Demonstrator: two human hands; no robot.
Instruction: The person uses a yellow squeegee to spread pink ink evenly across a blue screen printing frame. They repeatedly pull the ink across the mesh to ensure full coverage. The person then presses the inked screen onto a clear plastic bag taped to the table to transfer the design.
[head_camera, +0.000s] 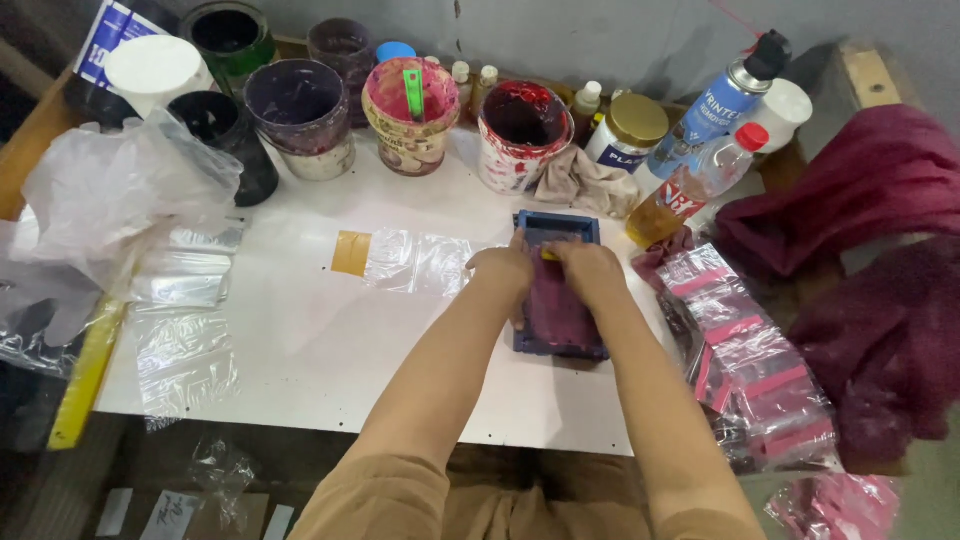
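Head view: the left hand (503, 268) and the right hand (590, 270) press side by side on a small blue screen frame (556, 232), fingers curled over a squeegee whose form is mostly hidden; the frame lies flat on the white board (330, 350), near its right edge, steadied by both hands; a clear bag with a yellow tab (400, 258) lies just left of it; stained ink pots (410, 115) line the back within reach; pink-striped bags (745, 350) are stacked to the right.
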